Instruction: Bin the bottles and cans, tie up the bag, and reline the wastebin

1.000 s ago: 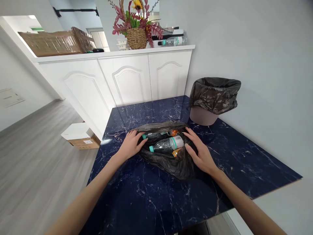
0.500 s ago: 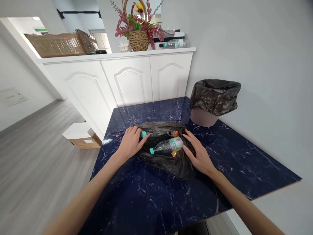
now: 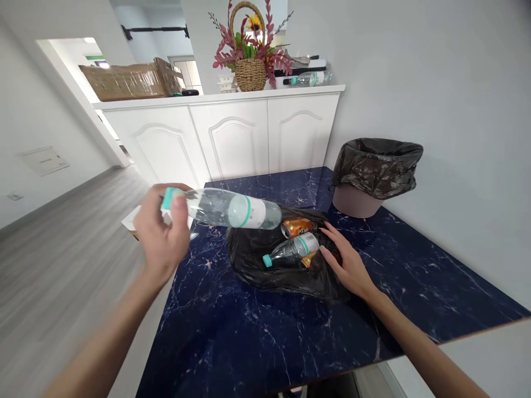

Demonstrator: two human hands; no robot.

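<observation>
My left hand grips a clear plastic bottle by its turquoise cap end. The bottle is raised above the table, nearly level, its base toward the right over the bag. A black plastic bag lies spread on the dark blue marbled table. Inside it rests a second clear bottle with a turquoise cap, beside an orange can. Part of another orange can shows under that bottle. At the bag's right edge my right hand touches the plastic, fingers stretched and thumb apart.
A bin lined with a black bag stands at the table's back right, by the wall. Behind is a white cabinet with a flower basket, a cardboard box and a lying bottle on top. A box sits on the floor at left.
My left hand has taken the bottle out of the bag and lifted it up and left. My right hand stays at the bag's edge. More of the orange can shows.
</observation>
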